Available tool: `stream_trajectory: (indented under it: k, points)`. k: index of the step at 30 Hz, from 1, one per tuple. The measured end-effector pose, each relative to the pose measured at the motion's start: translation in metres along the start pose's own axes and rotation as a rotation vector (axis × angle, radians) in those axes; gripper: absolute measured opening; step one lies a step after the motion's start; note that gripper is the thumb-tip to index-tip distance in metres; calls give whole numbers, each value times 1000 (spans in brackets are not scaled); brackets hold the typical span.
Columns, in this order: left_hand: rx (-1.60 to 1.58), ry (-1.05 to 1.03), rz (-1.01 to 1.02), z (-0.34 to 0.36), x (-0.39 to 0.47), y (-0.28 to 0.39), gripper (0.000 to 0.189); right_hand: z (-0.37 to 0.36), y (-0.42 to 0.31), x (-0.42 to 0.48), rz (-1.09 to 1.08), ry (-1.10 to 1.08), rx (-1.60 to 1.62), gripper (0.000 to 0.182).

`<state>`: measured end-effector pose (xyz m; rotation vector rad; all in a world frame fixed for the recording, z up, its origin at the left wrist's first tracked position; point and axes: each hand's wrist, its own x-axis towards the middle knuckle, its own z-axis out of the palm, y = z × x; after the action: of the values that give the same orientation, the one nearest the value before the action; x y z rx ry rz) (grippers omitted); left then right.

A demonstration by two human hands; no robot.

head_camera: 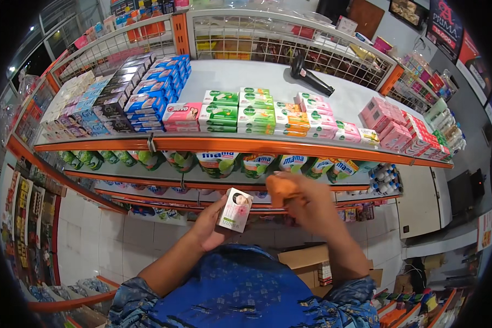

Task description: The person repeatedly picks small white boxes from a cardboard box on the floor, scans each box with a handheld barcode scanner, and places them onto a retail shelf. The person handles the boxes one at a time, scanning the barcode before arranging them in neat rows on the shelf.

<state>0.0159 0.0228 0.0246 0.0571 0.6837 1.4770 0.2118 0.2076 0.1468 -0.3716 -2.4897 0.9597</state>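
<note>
In my left hand (209,227) is a small white soap box (234,210) with a pink flower and a portrait printed on its front. My thumb lies along its left edge while the palm supports it from below. An orange cloth (282,190) is bunched in my right hand (311,201), which is raised to the right of the box and apart from it. The right hand is slightly blurred. Both hands are in front of the shelf's orange front rail (229,144), below its level in the picture.
Stacked soap boxes (219,115) line the white top shelf (238,76). A black handheld barcode scanner (309,78) lies behind them. Detergent pouches (217,164) fill the tier below. An open cardboard carton (303,258) stands on the tiled floor by my right side. Wire mesh (250,41) backs the shelf.
</note>
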Motion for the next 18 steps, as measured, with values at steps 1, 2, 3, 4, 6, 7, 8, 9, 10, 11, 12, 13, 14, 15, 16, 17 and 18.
stream_trajectory:
  k: [1,2,3,4,6,7,8,9,10,11,12,13,14,15,16,17,18]
  points:
    - [9,7,18,-2,0,-2,49,20,1,-3,-18,27,-27,51]
    - [19,15,38,-6,0,-6,49,40,3,-5,-37,54,-54,54]
    - [32,17,51,-10,3,-8,48,59,5,-7,-51,86,-86,57]
    - [39,24,63,-14,4,-11,46,78,6,-8,-52,69,-117,58]
    - [33,83,132,-16,6,-16,45,113,5,-4,-65,27,-178,60]
    - [33,111,164,-14,8,-17,44,126,2,-5,-95,54,-215,60]
    - [-13,114,169,-9,9,-15,45,138,-1,-7,-126,82,-252,59]
    - [-59,117,174,-2,9,-10,47,146,-5,-10,-157,111,-290,59]
    - [-104,121,180,1,10,-6,49,150,-10,-15,-172,116,-206,59]
    - [-96,55,133,-7,11,-1,51,153,-13,-21,-199,85,-137,59]
    - [-91,-6,88,-23,11,5,54,157,-16,-28,-227,51,-65,59]
    - [-84,-72,34,-28,9,12,56,159,-19,-35,-247,20,3,58]
    - [29,-167,12,-30,5,18,63,155,-22,-42,-224,-32,79,58]
    - [47,-100,84,-25,4,16,63,147,-26,-45,-205,-41,168,56]
    - [64,-30,160,-20,5,13,64,136,-32,-47,-189,-55,258,55]
    - [80,41,236,-16,4,12,64,125,-34,-50,-171,-68,349,54]
    - [30,-42,191,-14,-2,19,54,115,-31,-53,-203,11,322,53]
